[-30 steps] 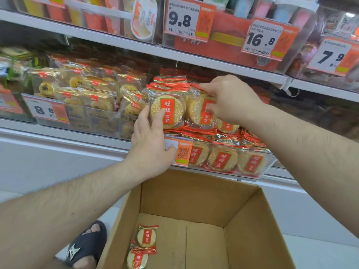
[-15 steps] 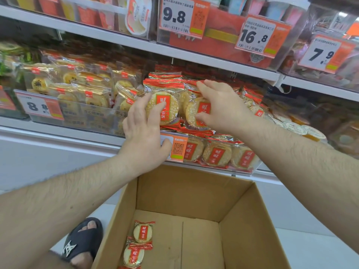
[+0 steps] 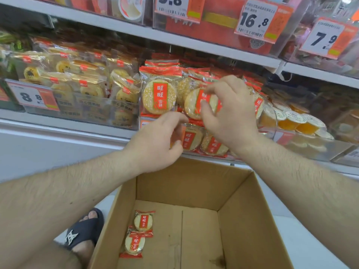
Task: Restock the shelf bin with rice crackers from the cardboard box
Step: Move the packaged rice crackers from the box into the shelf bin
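Note:
A clear shelf bin (image 3: 211, 152) is piled with rice cracker packs in red and gold wrappers. One pack (image 3: 159, 97) stands upright at the front left of the pile. My right hand (image 3: 233, 115) reaches into the bin and pinches the upright pack beside it (image 3: 192, 103) between thumb and forefinger. My left hand (image 3: 155, 142) hangs lower, in front of the bin's front wall, with fingers loosely curled and nothing in them. Below stands the open cardboard box (image 3: 194, 183). Two cracker packs (image 3: 143, 220) (image 3: 135, 243) lie on its floor at the left.
A bin of yellow pastry packs (image 3: 87, 84) adjoins on the left, and jelly cups (image 3: 295, 119) fill the bin on the right. The upper shelf (image 3: 213, 47) with price tags overhangs the bins. A foot in a black sandal (image 3: 81, 232) stands left of the box.
My left hand has let go of the upright front pack and dropped to the bin's front wall. My right hand has shifted onto the neighbouring pack and pinches it.

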